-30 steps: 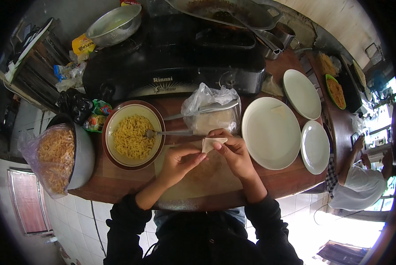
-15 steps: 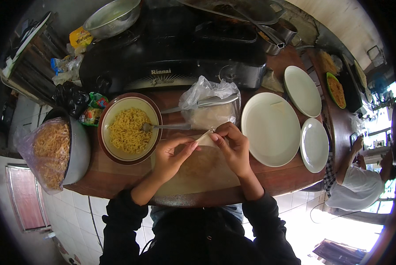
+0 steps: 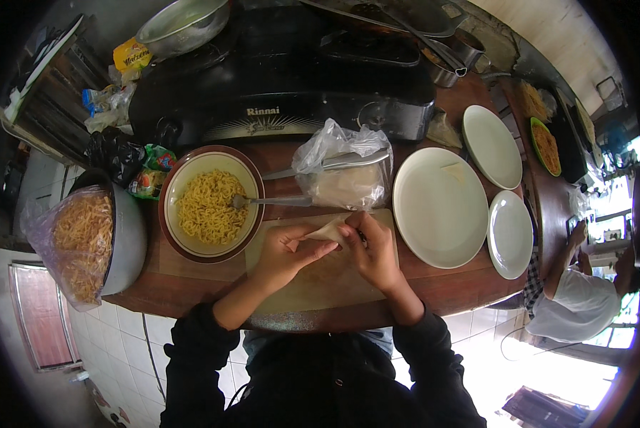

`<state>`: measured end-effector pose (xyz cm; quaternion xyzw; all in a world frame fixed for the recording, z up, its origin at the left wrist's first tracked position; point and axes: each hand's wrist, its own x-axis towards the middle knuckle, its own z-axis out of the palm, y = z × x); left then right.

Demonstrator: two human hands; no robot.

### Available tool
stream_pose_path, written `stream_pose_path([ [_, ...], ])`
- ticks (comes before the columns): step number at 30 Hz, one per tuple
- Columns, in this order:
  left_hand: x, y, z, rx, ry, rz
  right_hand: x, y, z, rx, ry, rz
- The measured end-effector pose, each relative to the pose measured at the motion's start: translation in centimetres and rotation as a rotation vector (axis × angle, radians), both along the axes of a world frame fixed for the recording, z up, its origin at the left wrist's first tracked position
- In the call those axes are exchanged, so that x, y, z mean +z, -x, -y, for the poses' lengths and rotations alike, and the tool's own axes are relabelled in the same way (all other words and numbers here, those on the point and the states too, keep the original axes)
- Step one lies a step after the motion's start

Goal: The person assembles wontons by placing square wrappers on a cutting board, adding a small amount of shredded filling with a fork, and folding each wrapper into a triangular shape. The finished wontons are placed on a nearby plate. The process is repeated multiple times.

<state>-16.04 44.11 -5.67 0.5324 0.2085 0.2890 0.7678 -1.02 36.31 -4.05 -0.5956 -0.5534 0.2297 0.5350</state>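
Note:
Above a pale board (image 3: 291, 298), both hands hold a thin, cream-coloured dough wrapper (image 3: 327, 231), folded between them. My left hand (image 3: 285, 255) pinches its left side between thumb and fingers. My right hand (image 3: 374, 251) has its fingers curled on the other end; what lies inside the fold is hidden. Just beyond the hands is a clear plastic bag (image 3: 352, 184) with a pale stack in it and a metal utensil across it. To the left, a brown-rimmed bowl (image 3: 170, 227) contains yellow noodles (image 3: 209, 207) and a metal spoon or fork (image 3: 280, 201).
At right stand a large white plate (image 3: 434, 228) bearing a pale flat piece and two smaller plates (image 3: 492, 146). A black stove (image 3: 320, 103) spans the back. Bagged noodles (image 3: 81, 235) rest on a grey pot at left. A person (image 3: 576, 303) sits far right.
Both hands have come slightly nearer to me with the wrapper. The right fingers have curled further over its end, and the wrapper's fold has shifted.

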Motion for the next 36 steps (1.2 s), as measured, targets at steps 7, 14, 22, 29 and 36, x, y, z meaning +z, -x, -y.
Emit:
stream_pose_path([
  [7,0.1,0.1,0.1,-0.015,0.008,-0.05,-0.1,0.1,0.0,0.033,-0.007,0.033],
  [14,0.0,0.3,-0.1,-0.037,-0.021,-0.099,-0.3,0.4,0.0,-0.001,0.012,0.033],
  [22,0.4,0.3,-0.4,-0.025,0.046,-0.001,-0.3,-0.5,0.2,0.041,0.046,-0.179],
  [29,0.7,0.3,-0.6,0.012,-0.034,-0.041,-0.5,-0.2,-0.2,0.064,0.02,-0.002],
  [36,0.9,0.4,-0.9,-0.044,-0.059,-0.03,-0.3,0.0,0.0,0.046,-0.04,0.079],
])
